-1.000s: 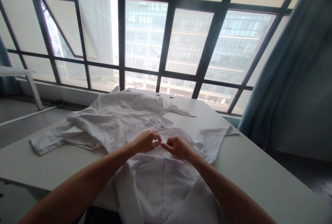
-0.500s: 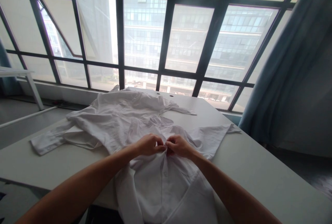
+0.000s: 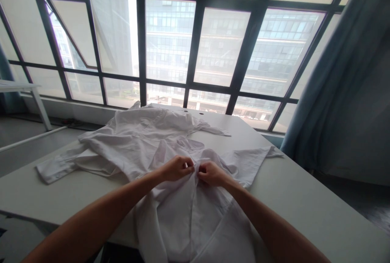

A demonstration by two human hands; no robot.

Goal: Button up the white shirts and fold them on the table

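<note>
A white shirt (image 3: pixel 179 218) lies in front of me, its collar end away from me and its lower part hanging over the near table edge. My left hand (image 3: pixel 179 168) pinches the cloth at the shirt's front opening. Just to its right, my right hand (image 3: pixel 210 173) is closed on the other side of the same opening. The fabric between the two hands is lifted and creased. Any button at the fingertips is too small to make out. Behind, to the left, another white garment (image 3: pixel 143 121) lies crumpled, with one cuffed sleeve stretched out to the left.
The white table (image 3: pixel 289 194) reaches back toward a wide window with dark frames (image 3: pixel 141 44). A blue-grey curtain (image 3: pixel 329 80) hangs at the right. At the far left stands another white table (image 3: pixel 39 104). A dark object (image 3: pixel 122 253) shows below the near edge.
My hands have drawn slightly apart, the right one shifting a little to the right. The cloth around the front opening is lifted into a higher fold.
</note>
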